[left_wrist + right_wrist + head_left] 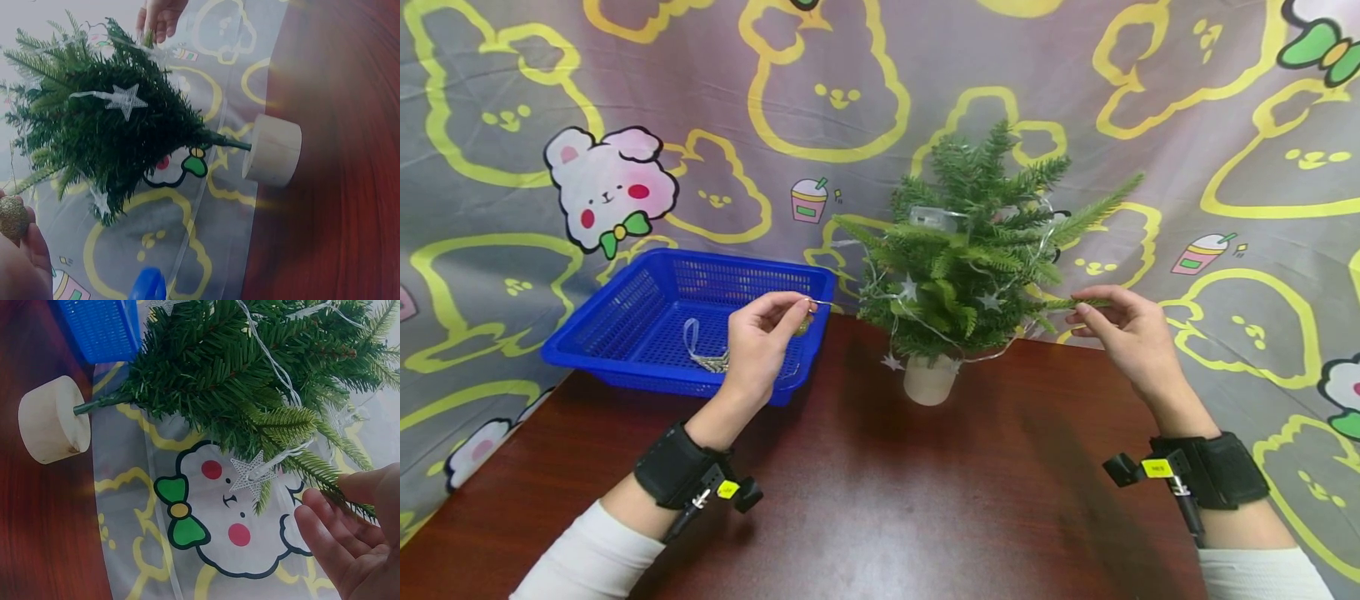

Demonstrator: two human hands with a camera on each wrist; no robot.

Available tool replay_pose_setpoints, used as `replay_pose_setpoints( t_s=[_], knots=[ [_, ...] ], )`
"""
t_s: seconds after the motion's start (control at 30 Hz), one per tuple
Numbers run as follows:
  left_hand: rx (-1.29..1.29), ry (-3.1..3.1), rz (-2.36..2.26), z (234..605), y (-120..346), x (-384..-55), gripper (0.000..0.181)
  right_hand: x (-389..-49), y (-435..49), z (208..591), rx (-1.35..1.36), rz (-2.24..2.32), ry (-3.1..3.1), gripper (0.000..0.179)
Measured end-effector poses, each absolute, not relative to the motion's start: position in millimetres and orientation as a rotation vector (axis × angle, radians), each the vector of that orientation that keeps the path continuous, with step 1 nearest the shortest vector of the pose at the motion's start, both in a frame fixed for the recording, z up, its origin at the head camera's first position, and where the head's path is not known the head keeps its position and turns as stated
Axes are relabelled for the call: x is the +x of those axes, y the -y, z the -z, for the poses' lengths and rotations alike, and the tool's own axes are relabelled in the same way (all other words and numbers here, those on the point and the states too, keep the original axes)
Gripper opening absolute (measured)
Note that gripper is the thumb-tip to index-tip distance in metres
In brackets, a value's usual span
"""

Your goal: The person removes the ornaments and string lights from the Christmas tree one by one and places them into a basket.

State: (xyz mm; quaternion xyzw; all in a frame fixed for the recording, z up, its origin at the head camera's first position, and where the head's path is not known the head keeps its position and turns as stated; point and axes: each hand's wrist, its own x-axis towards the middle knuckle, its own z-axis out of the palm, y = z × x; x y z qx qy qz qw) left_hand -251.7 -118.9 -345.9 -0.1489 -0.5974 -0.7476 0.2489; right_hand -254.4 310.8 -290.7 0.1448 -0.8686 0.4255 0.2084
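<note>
A small artificial Christmas tree stands upright in a pale round base, with a string of clear star lights wound through its branches. To the left of the tree, in front of the basket, my left hand pinches the thin string of a gold glitter ornament, which hangs by the fingers. On the other side, my right hand holds the tip of a low branch between thumb and fingers. One clear star hangs close to that branch in the right wrist view.
A blue plastic basket sits at the table's back left, with a small bundle of gold pieces and a pale loop inside. The brown table ends at a patterned cloth behind the tree.
</note>
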Motion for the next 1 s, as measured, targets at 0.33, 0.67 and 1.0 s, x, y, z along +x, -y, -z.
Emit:
replay_pose_setpoints(
  t_s=[0.33,0.67,1.0],
  knots=[
    [-0.362,1.68,1.975,352,135,-261,0.009,-254,-312,294,0.411,-1.188,2.419,0.026],
    [-0.226,1.924,1.822,364,160,-274,0.024,-255,-312,292,0.387,-1.163,2.43,0.024],
    [-0.196,2.197,1.639,367,180,-286,0.022,-257,-313,293,0.398,-1.18,2.422,0.023]
  ],
)
